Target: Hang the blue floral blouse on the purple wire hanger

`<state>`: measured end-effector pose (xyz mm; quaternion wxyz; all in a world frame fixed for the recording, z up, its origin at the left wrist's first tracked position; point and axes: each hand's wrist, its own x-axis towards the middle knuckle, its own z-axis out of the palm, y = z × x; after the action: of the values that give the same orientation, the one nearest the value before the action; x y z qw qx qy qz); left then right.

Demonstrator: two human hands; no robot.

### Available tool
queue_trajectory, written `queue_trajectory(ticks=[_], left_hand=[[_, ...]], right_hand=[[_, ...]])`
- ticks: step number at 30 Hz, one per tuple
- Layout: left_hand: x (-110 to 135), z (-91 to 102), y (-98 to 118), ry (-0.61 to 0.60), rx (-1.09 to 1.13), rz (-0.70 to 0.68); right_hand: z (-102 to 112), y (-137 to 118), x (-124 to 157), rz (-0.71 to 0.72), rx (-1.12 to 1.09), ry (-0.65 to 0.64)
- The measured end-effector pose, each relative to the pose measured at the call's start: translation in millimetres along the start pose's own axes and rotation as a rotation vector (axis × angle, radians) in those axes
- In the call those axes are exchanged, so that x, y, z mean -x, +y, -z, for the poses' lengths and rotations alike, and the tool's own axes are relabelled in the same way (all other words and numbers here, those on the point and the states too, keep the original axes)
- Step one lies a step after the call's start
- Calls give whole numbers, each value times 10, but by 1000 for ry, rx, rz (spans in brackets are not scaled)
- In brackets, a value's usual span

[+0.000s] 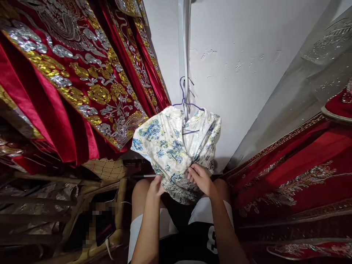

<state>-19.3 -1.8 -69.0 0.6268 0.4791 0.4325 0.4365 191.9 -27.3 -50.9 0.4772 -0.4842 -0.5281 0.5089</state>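
Observation:
In front of me a white blouse [167,146] with blue and yellow flowers hangs on a purple wire hanger [183,96]. Its neckline is open in a V, and a grey fringed or ruffled band [181,190] runs along the bottom. My right hand [200,178] pinches the front at the point of the V. Low on the blouse's left side, my left hand [156,186] is closed on the edge, its fingers partly behind the cloth.
The hanger hooks on a pale upright post [183,40] against a white wall [228,73]. Red embroidered garments [93,80] hang at left, and red beaded fabric [302,172] is at right. A bamboo frame [121,205] with a dark device [106,229] and cable stands lower left.

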Motion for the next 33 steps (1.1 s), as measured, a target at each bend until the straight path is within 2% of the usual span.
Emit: queue_trajectory(ticks=[2,6,8,11,13,16,18,19,20,23,24,25,27,29,33], left_hand=[[25,-90,83,46,106,16],[128,-198,158,79,232,5],[141,-178,145,85,253,5],[58,-22,91,160,204,-29],[-46,134,27,281,113,-102],[-164,286,-118,613,-5,-322],[-168,244,-222,812,-87,-483],[-151,175,-264,815,-144,-533],[-129,81,-296,726,-205,-550],[-85,-251,-323,171,-307,-470],[-88,-348,-314,35,-319,-442],[-100,-426,-300,-32,-334,-432],[-140,-526,-273,-16,-386,-458],[-182,-570,-268,40,-454,-498],[-239,-613,-341,68,-582,-537]], right_hand=[[-132,-6,-64,0,-17,4],[-399,-14,-77,5,-124,144],[-443,-15,-55,6,-157,181],[-377,-10,-12,18,-169,257],[-296,-3,25,16,-134,279],[-221,5,72,-37,-83,274],[-228,8,82,-72,-95,270],[-246,10,80,-82,-112,263],[-270,14,74,-87,-132,253],[-332,37,48,-98,-173,196],[-337,41,38,-107,-174,166],[-329,36,26,-119,-167,134],[-269,-30,-21,-140,-130,92],[-163,-214,-122,-118,-85,88],[46,-951,-521,87,-68,138]])
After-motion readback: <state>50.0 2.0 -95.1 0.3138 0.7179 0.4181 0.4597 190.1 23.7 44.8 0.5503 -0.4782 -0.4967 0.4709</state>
